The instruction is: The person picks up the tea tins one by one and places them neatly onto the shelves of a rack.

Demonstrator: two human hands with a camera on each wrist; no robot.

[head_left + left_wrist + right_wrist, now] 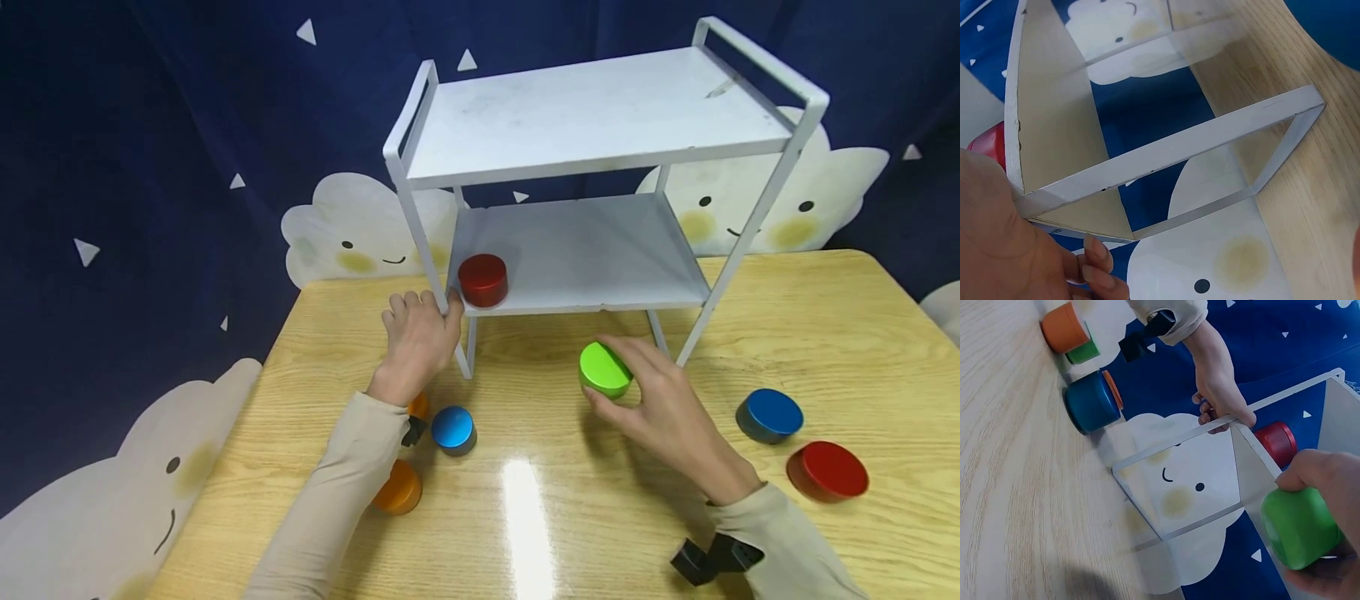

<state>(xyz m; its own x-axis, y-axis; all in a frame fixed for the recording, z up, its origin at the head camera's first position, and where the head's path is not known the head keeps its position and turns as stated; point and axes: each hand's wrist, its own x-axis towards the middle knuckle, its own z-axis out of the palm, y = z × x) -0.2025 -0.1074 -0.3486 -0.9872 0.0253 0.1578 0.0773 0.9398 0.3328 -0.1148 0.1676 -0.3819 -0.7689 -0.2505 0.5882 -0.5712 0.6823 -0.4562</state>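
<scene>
A white two-tier shelf rack (570, 158) stands on the table, and a red round tin (483, 280) sits at the left front of its lower tier. My left hand (420, 337) grips the rack's left front post beside that tier, thumb on one side and fingers curled on the other. In front of the rack, my right hand (660, 404) holds a green round tin (602, 368) between thumb and fingers, above the table. The green tin (1297, 525) also shows in the right wrist view, near the lower tier's edge.
On the wooden table (570, 533), a blue tin (769, 414) and a red tin (827, 471) lie at the right. Near my left forearm are a blue tin (453, 429) and an orange tin (399, 487). A dark blue curtain (187, 100) hangs behind.
</scene>
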